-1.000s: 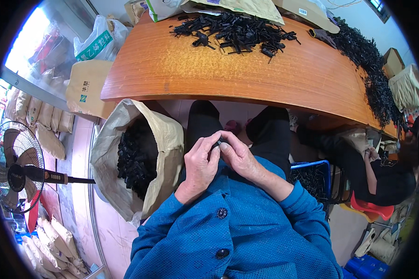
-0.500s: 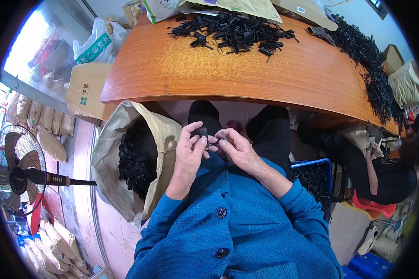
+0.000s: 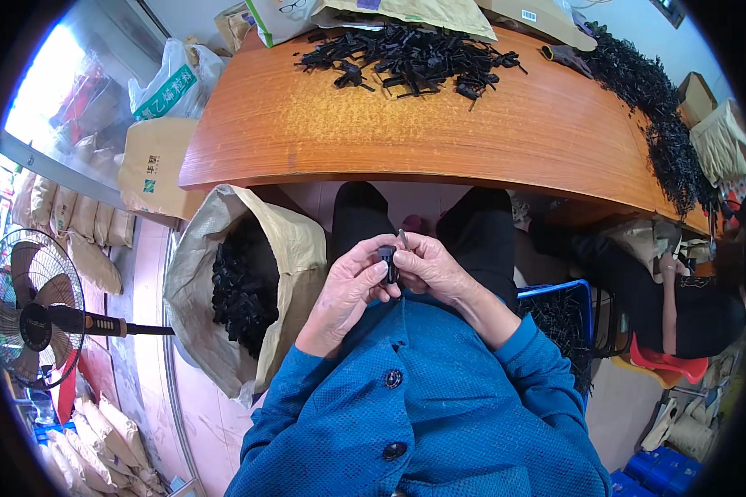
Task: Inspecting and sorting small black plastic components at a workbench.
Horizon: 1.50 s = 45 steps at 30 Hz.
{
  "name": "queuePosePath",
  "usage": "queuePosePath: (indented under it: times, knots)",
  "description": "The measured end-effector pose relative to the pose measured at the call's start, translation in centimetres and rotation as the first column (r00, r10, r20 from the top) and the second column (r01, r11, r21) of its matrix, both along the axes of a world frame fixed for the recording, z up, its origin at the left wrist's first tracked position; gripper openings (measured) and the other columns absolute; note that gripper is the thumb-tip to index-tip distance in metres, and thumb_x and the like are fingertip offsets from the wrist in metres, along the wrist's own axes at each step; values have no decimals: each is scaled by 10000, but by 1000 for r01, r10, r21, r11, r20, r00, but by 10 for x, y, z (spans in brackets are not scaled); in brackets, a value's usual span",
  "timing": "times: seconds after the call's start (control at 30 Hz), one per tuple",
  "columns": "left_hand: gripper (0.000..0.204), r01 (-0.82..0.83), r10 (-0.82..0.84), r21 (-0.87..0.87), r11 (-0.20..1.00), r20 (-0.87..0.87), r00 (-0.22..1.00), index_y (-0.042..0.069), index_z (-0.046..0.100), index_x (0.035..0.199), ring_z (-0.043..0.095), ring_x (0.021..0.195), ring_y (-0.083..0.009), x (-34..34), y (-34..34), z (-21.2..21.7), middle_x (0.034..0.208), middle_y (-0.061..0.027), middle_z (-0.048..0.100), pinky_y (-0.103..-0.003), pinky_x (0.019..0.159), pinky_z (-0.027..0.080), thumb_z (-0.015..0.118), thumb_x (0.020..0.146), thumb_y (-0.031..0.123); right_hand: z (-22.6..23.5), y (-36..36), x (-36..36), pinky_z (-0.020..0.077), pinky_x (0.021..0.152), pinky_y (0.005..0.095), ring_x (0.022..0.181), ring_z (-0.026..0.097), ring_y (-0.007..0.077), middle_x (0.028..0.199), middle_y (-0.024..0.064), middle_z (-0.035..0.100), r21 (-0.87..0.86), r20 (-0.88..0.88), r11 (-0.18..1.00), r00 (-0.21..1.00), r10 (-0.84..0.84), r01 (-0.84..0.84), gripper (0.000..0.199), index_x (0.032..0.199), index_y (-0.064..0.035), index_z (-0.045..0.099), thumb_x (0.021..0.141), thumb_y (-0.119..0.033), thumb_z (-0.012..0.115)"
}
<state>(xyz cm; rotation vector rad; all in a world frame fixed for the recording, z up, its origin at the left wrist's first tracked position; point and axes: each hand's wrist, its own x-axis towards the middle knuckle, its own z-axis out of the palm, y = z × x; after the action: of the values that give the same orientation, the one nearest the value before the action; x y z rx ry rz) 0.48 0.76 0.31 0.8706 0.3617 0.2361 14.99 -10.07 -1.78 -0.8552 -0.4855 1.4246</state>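
Just short of the counter (image 3: 439, 145), the left hand (image 3: 355, 283) pinches a black part (image 3: 389, 263), its long axis running roughly toward the counter. Beside it, the right hand (image 3: 429, 265) grips a slim piece (image 3: 404, 238), mostly hidden from me.

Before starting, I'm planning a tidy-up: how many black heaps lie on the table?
2: the middle heap toward the back, the right heap along that side. More may be hidden.

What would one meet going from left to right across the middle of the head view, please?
Standing fan, open sack of black parts, left hand, right hand, blue crate, red seat.
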Motion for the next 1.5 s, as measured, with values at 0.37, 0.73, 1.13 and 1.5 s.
queuePosePath:
  times: [0.37, 0.73, 1.13, 1.5]
  knots:
    - [440, 67, 98, 774, 630, -164, 982, 22, 418, 1285, 592, 677, -94, 7, -13, -4, 982, -71, 600, -215, 582, 490, 529, 869, -65, -2, 2, -11, 327, 488, 192, 573, 425, 26, 686, -41, 518, -5, 367, 990, 921, -128, 139, 208, 884, -68, 553, 967, -258, 541]
    - [313, -17, 177, 722, 691, -146, 973, 42, 435, 1133, 592, 613, -99, 4, -1, -9, 811, -68, 590, -234, 556, 497, 541, 858, -62, -5, 0, -18, 385, 567, 230, 642, 446, 69, 711, -7, 479, 34, 669, 998, 741, -66, 59, 267, 976, -40, 517, 1020, -276, 402]
    - [321, -100, 358, 964, 248, 5, 934, 37, 493, 1079, 619, 731, -360, 9, -9, -12, 816, -192, 580, -395, 615, 501, 597, 788, -51, -14, 11, -20, 415, 579, 281, 645, 492, 117, 703, 54, 502, 97, 731, 988, 664, -154, 122, 208, 965, -35, 516, 1005, -224, 436]
    - [116, -211, 328, 584, 784, -100, 939, 80, 484, 1011, 634, 645, -181, 15, 1, -29, 769, -65, 585, -285, 550, 494, 534, 916, 36, 15, 31, 75, 499, 680, 344, 755, 643, 255, 806, 151, 624, 273, 935, 962, 239, -263, -12, 184, 953, -44, 591, 879, -212, 602]
